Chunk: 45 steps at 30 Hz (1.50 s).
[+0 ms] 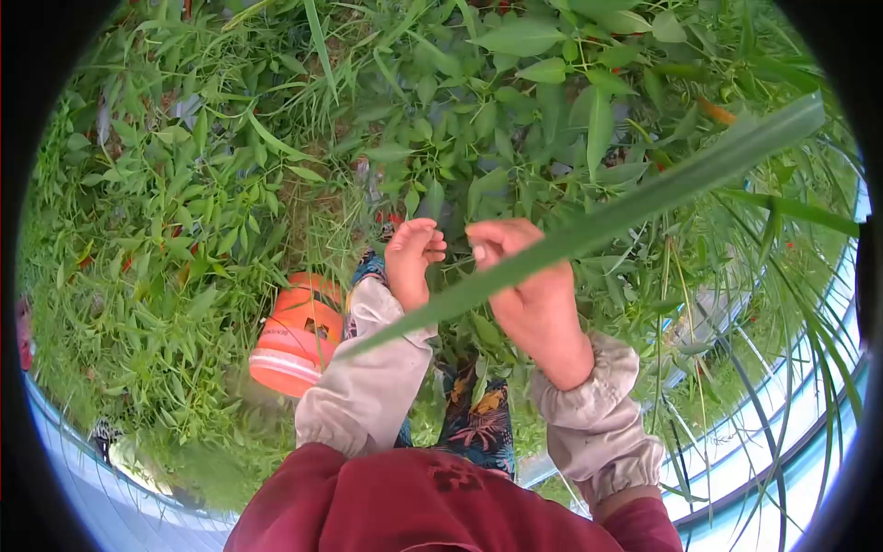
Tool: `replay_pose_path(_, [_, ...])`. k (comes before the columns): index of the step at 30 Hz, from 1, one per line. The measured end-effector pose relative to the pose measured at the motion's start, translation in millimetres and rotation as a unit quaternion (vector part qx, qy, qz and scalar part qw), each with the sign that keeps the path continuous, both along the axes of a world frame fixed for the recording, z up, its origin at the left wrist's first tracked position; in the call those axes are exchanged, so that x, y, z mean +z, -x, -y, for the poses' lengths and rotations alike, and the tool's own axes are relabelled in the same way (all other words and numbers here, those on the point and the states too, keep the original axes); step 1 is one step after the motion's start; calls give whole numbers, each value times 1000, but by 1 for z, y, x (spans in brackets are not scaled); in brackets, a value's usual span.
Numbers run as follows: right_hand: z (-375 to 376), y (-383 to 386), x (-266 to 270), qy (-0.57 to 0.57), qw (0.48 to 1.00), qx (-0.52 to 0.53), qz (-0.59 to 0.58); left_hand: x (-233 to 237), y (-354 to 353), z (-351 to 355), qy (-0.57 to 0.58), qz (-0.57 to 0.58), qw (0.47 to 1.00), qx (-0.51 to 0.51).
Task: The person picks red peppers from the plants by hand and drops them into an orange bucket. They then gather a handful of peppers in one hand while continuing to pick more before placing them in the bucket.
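Observation:
My left hand (414,260) is raised over the plants, its fingers curled in toward the thumb. I cannot make out anything between them. A short gap to the right, my right hand (538,294) has its fingers bent toward the thumb in a pinch shape; whatever it holds, if anything, does not show. A long green grass blade (598,225) crosses in front of my right hand and left sleeve, close to the camera. Below and around both hands grow leafy green plants (543,69) with small red spots among the leaves, which look like pepper plants.
An orange bucket (299,327) with a pale band leans on the ground left of my left forearm. Tall grass (819,304) hangs at the right. Bluish-white sheeting (736,478) runs along the lower right edge. My patterned trouser leg (478,428) shows below.

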State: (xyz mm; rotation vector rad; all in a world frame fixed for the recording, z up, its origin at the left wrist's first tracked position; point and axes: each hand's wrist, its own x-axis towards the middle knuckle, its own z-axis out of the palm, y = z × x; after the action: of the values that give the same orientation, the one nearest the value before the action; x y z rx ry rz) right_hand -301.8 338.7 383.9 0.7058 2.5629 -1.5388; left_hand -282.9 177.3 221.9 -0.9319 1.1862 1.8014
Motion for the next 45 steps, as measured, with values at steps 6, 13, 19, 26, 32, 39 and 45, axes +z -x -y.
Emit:
replay_pose_path(6, [14, 56, -37, -112, 938, 311, 104, -86, -60, 8, 78, -223, 954, -187])
replay_pose_path(13, [-52, 116, -85, -348, 876, 330, -39, -65, -68, -13, 167, -262, 916, -254])
replay_pose_path(19, [-163, 164, -69, -520, 794, 288, -126, -60, -65, -45, 195, -280, 904, -259])
replay_pose_path(26, [-195, 150, -84, -632, 639, 326, 294, -40, -25, -70, 186, -232, 944, -141])
replay_pose_path(32, [-149, 144, -135, -698, 508, 503, 38, -46, -16, -87, 174, -192, 963, -76])
replay_pose_path(39, [-239, 74, -211, -575, 566, 484, 338, -46, -15, -100, 118, -151, 981, -33])
replay_pose_path(45, [-217, 25, -166, -552, 651, 418, 311, -31, 16, -104, 33, -122, 992, -2])
